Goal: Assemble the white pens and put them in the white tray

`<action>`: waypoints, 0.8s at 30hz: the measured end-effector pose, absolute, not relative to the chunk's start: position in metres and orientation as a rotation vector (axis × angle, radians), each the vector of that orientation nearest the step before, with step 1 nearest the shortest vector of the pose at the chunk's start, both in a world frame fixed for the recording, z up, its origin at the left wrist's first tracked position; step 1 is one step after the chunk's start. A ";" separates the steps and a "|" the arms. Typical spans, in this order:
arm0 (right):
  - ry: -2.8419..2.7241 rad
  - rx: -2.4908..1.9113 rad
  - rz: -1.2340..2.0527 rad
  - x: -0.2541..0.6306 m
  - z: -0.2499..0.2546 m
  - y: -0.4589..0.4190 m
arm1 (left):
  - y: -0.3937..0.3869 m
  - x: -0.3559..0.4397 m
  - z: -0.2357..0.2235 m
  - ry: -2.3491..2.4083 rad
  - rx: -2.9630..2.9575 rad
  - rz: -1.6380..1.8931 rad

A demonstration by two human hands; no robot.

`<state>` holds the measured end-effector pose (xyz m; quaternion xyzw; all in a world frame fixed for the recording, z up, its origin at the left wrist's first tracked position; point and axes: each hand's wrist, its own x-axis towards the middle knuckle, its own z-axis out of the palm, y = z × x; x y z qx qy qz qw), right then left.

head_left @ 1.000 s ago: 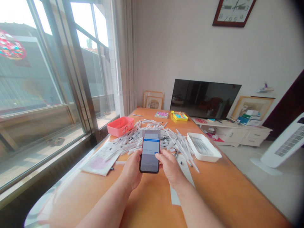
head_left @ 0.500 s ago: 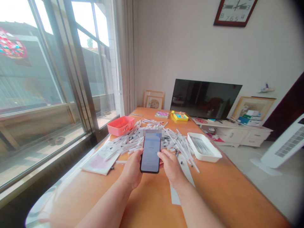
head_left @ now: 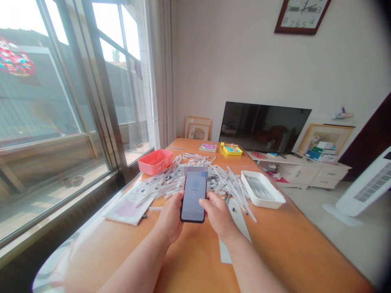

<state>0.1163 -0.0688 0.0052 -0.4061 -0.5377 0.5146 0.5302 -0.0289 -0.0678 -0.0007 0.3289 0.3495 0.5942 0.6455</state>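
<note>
A black phone (head_left: 193, 197) with a lit grey screen is held upright above the wooden table (head_left: 275, 252). My left hand (head_left: 169, 217) wraps round its left edge and back. My right hand (head_left: 218, 213) grips its right edge, with the thumb resting on the screen. Just beyond the phone lies a big heap of white pens (head_left: 189, 177) spread across the table.
A pink tray (head_left: 154, 161) sits left of the heap and a white tray (head_left: 262, 189) holding pens sits right. Papers (head_left: 130, 205) lie at the left and a white sheet (head_left: 236, 221) under my right wrist. Small books (head_left: 231, 149), a television (head_left: 264, 127) and a fan (head_left: 365, 185) stand beyond.
The phone's screen content has changed, the blue bar giving way to a plain grey page. My right thumb has shifted slightly on the screen. Both hands stay in place.
</note>
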 end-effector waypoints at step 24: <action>-1.285 -0.847 1.279 0.112 -0.013 -0.060 | -0.069 -0.029 0.000 0.761 0.761 1.382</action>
